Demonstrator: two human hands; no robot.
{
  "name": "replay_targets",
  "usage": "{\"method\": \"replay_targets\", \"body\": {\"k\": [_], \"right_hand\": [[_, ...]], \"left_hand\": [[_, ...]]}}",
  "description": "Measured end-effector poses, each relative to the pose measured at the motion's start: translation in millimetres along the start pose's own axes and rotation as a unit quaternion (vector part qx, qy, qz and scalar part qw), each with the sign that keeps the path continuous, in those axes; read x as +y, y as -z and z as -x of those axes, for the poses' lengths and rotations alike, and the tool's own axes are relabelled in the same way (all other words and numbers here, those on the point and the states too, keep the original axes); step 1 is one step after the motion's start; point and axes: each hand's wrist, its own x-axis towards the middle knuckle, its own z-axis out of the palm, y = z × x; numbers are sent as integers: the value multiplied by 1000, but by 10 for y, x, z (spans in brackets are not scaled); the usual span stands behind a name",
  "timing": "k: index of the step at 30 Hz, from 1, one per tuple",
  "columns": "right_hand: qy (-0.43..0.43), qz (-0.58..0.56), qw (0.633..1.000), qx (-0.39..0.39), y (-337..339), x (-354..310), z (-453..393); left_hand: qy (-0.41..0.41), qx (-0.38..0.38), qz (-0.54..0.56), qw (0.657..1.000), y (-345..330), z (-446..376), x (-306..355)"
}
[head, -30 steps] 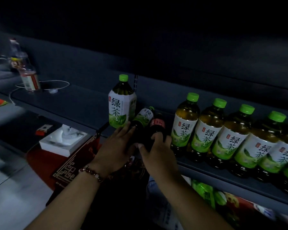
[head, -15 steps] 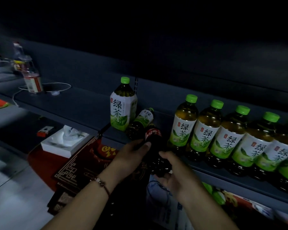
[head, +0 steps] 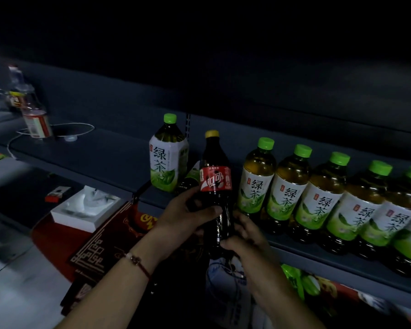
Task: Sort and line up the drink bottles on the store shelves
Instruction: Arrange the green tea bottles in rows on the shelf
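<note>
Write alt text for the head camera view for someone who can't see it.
Two hands, left hand and right hand, hold a dark cola bottle upright before a dim store shelf. A row of green tea bottles stands to its right, a larger green tea bottle to its left.

The shelf (head: 109,157) offers open deck between the clear bottle (head: 35,119) at far left and the square green tea bottle (head: 167,160). Rightward, a tight row of green tea bottles (head: 318,198) blocks access. A fallen bottle (head: 188,181) obstructs the gap between them.
</note>
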Motion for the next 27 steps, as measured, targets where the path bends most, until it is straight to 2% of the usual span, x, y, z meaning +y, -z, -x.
{"method": "replay_targets", "body": {"k": [5, 9, 13, 22, 27], "right_hand": [[48, 137, 989, 14, -38, -78, -131], [99, 191, 976, 18, -137, -101, -217], [125, 208, 970, 5, -189, -100, -311], [118, 245, 962, 14, -175, -143, -298], [105, 278, 955, 15, -158, -156, -301]], "left_hand": [[-105, 0, -64, 992, -21, -25, -5], [-148, 23, -84, 985, -32, -119, -54], [-172, 47, -120, 977, -30, -262, -143], [-209, 46, -189, 958, -176, -552, -202], [-229, 71, -231, 943, -215, -661, -267]]}}
